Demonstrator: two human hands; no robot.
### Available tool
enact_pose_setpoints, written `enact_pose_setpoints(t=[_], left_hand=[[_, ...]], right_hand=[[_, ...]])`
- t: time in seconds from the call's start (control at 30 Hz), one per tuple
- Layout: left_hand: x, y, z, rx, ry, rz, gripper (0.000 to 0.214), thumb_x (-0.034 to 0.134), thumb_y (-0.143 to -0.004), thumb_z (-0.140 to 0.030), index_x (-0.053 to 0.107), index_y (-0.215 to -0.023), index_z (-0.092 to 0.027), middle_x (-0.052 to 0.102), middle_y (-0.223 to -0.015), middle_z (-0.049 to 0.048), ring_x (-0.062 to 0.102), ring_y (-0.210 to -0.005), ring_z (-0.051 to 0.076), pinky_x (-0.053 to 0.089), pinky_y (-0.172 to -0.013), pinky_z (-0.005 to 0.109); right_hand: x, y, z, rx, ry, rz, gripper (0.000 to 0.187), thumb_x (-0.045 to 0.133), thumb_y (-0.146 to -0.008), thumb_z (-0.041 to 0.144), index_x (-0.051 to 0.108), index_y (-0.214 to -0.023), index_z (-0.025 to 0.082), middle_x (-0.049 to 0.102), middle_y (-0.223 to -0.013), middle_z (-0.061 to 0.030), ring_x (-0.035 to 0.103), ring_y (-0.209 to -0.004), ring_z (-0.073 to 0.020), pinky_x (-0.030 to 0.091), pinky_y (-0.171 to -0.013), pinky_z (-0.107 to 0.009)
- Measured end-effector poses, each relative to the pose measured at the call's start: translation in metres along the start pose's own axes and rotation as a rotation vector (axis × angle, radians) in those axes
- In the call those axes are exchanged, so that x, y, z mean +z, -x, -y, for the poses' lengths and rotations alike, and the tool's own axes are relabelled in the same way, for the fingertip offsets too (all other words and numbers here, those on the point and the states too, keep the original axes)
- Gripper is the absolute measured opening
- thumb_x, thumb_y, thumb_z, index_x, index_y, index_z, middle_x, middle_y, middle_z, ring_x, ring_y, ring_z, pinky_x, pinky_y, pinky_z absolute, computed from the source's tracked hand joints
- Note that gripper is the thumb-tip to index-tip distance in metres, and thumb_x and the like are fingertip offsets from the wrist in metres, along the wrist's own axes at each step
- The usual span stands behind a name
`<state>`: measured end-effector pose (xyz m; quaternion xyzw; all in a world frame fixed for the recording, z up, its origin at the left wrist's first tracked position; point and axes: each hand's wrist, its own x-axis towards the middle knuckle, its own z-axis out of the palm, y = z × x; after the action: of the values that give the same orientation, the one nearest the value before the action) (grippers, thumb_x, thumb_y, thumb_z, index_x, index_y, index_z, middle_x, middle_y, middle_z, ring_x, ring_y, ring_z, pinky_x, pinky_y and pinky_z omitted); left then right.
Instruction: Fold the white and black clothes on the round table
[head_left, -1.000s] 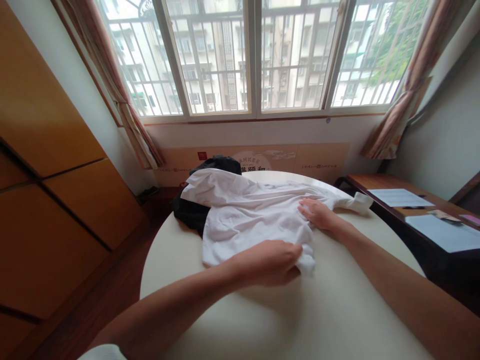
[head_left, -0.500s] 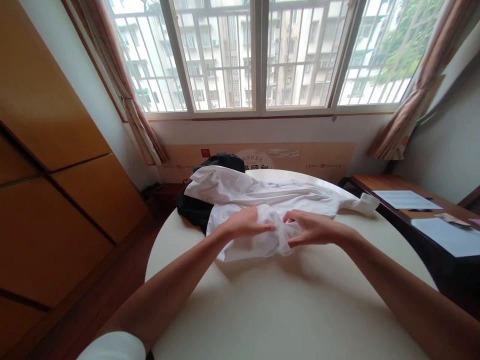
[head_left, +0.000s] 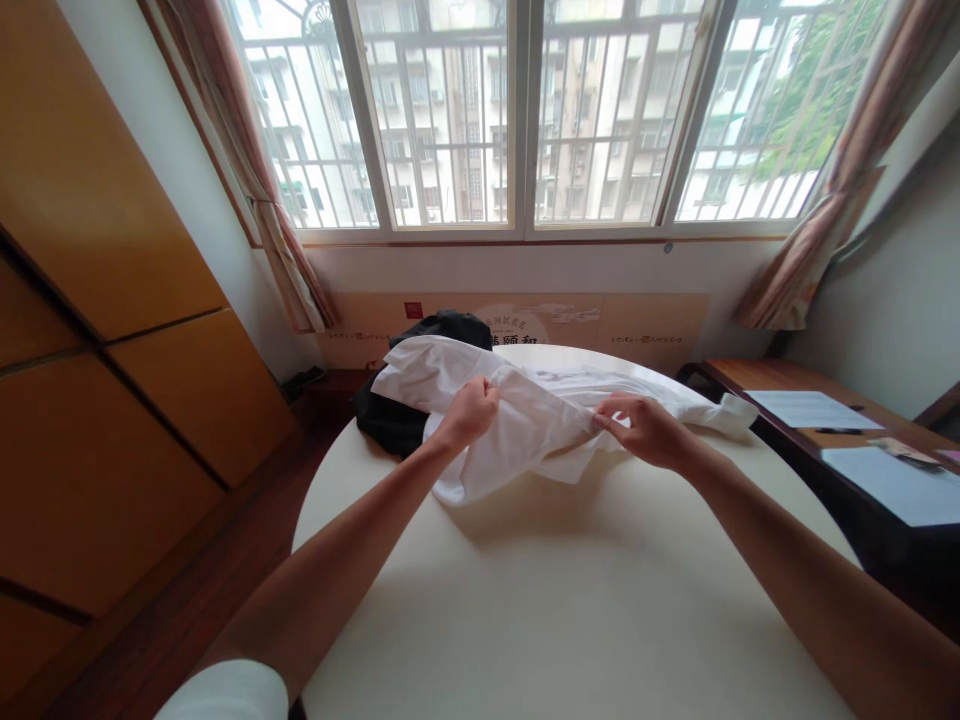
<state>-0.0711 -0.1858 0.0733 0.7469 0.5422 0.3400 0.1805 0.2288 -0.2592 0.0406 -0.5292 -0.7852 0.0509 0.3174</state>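
A white long-sleeved garment, probably a shirt [head_left: 517, 430], lies rumpled across the far part of a round white table [head_left: 570, 600]. My left hand [head_left: 474, 408] is closed on its cloth left of the middle, fingers curled in a fist. On the right, my right hand [head_left: 634, 428] pinches an edge of the same garment between thumb and fingers. The fabric is drawn fairly straight between the two hands. One sleeve with its cuff [head_left: 739, 410] reaches to the table's right side. Beneath the garment's left end lies a black cloth or bag [head_left: 390, 420], partly covered.
At the right stands a wooden side table [head_left: 750, 374] with paper sheets [head_left: 885, 482] and pens on it. Wooden cabinets [head_left: 165, 400] line the left. A long printed board [head_left: 652, 320] leans below the barred window, between tied curtains [head_left: 806, 270].
My hands have moved apart and slightly away from me. The bunched cloth between them is now stretched out. My left hand has closed on the fabric.
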Motion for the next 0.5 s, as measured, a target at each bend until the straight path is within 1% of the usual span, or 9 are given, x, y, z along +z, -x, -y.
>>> enact_pose_setpoints(t=[0.07,0.13,0.2,0.27,0.3,0.33,0.37,0.43,0.5], left_hand=[[-0.001,-0.004,0.004,-0.065,0.045,0.007,0.016,0.048,-0.099,-0.021,0.057,-0.086,-0.018,0.067,-0.082,0.0046,0.062,-0.074,0.019,0.042,-0.065,0.028],[-0.002,-0.006,0.008,-0.097,0.003,0.035,0.014,0.048,-0.099,-0.021,0.059,-0.092,-0.017,0.068,-0.083,0.0058,0.064,-0.077,0.021,0.045,-0.068,0.029],[-0.003,-0.003,0.009,-0.056,-0.147,0.023,0.012,0.049,-0.098,-0.019,0.061,-0.102,-0.014,0.071,-0.093,0.0108,0.067,-0.089,0.026,0.049,-0.078,0.032],[-0.001,0.005,0.005,0.051,-0.307,-0.021,0.019,0.050,-0.099,-0.019,0.061,-0.112,-0.012,0.071,-0.111,0.0180,0.067,-0.106,0.030,0.049,-0.092,0.036],[0.002,0.011,0.002,0.112,-0.354,-0.018,0.022,0.050,-0.100,-0.022,0.061,-0.116,-0.011,0.070,-0.118,0.0199,0.066,-0.112,0.031,0.048,-0.097,0.037],[0.005,0.018,-0.001,0.161,-0.377,0.020,0.026,0.051,-0.101,-0.029,0.061,-0.118,-0.012,0.069,-0.122,0.0202,0.065,-0.115,0.032,0.048,-0.099,0.038],[0.008,0.024,-0.004,0.194,-0.389,0.093,0.032,0.052,-0.101,-0.037,0.062,-0.118,-0.012,0.069,-0.123,0.0196,0.065,-0.115,0.033,0.049,-0.099,0.037],[0.016,0.035,-0.009,0.219,-0.422,0.281,0.042,0.058,-0.097,-0.050,0.066,-0.116,-0.013,0.072,-0.120,0.0184,0.068,-0.111,0.034,0.052,-0.094,0.037],[0.020,0.040,-0.010,0.209,-0.472,0.402,0.037,0.061,-0.095,-0.045,0.069,-0.110,-0.013,0.073,-0.117,0.0189,0.070,-0.106,0.035,0.053,-0.089,0.037]], right_hand=[[-0.004,-0.001,-0.004,0.041,0.100,-0.126,0.030,0.054,-0.098,0.041,0.073,-0.085,0.023,0.072,-0.090,-0.0087,0.066,-0.080,-0.0247,0.050,-0.075,-0.036],[-0.007,-0.002,-0.008,0.120,0.194,-0.194,0.027,0.054,-0.098,0.041,0.072,-0.088,0.024,0.071,-0.083,-0.0074,0.064,-0.073,-0.0235,0.046,-0.068,-0.034],[-0.006,-0.002,-0.010,0.209,0.230,-0.191,0.025,0.052,-0.098,0.039,0.070,-0.090,0.025,0.069,-0.073,-0.0046,0.063,-0.066,-0.0226,0.042,-0.062,-0.033],[-0.002,-0.001,-0.010,0.277,0.201,-0.136,0.024,0.049,-0.099,0.038,0.068,-0.094,0.025,0.068,-0.067,-0.0026,0.063,-0.062,-0.0227,0.040,-0.061,-0.032],[0.002,0.000,-0.010,0.290,0.168,-0.100,0.024,0.049,-0.100,0.040,0.067,-0.097,0.024,0.068,-0.067,-0.0026,0.065,-0.063,-0.0234,0.041,-0.062,-0.033],[0.005,0.001,-0.010,0.287,0.134,-0.063,0.024,0.051,-0.099,0.042,0.066,-0.103,0.023,0.070,-0.070,-0.0032,0.067,-0.067,-0.0246,0.043,-0.063,-0.033],[0.008,0.003,-0.009,0.271,0.104,-0.022,0.029,0.056,-0.097,0.045,0.065,-0.111,0.022,0.072,-0.074,-0.0041,0.069,-0.071,-0.0261,0.046,-0.066,-0.033],[0.013,0.006,-0.009,0.209,0.051,0.069,0.045,0.067,-0.089,0.047,0.060,-0.124,0.019,0.075,-0.083,-0.0057,0.072,-0.080,-0.0287,0.049,-0.069,-0.033],[0.013,0.008,-0.010,0.142,0.000,0.146,0.049,0.069,-0.085,0.037,0.058,-0.129,0.020,0.076,-0.090,-0.0060,0.073,-0.084,-0.0285,0.052,-0.070,-0.033]])
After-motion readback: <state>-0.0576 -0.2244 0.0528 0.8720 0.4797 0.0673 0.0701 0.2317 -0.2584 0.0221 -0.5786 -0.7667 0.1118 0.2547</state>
